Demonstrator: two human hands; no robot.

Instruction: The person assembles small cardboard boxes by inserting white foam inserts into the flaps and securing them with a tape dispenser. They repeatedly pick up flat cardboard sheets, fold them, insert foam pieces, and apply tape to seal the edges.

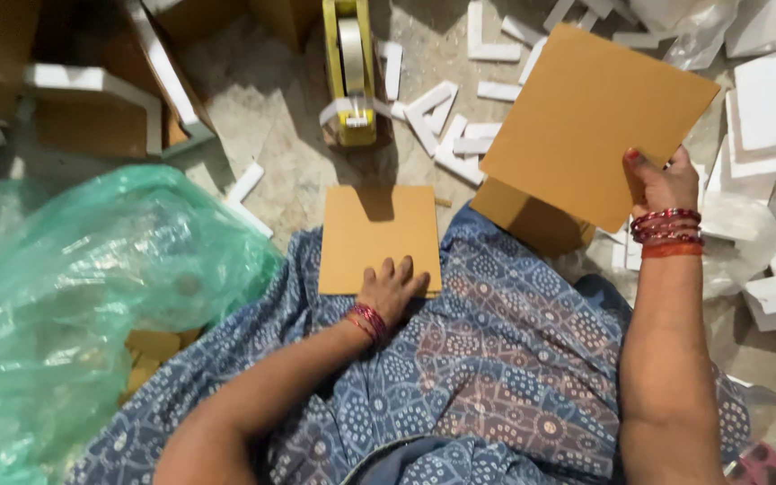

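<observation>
Left hand (392,286) lies flat, fingers spread, on the small card (379,235); right hand (662,184) pinches the big card (590,121), raised at two o'clock.

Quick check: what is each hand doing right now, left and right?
Left hand: open, fingers flat on the square cardboard sheet lying on the lap.
Right hand: closed on the larger cardboard sheet, held raised.

Left hand (392,286) lies flat, fingers spread; right hand (660,184) is raised, fingers pinched.
</observation>
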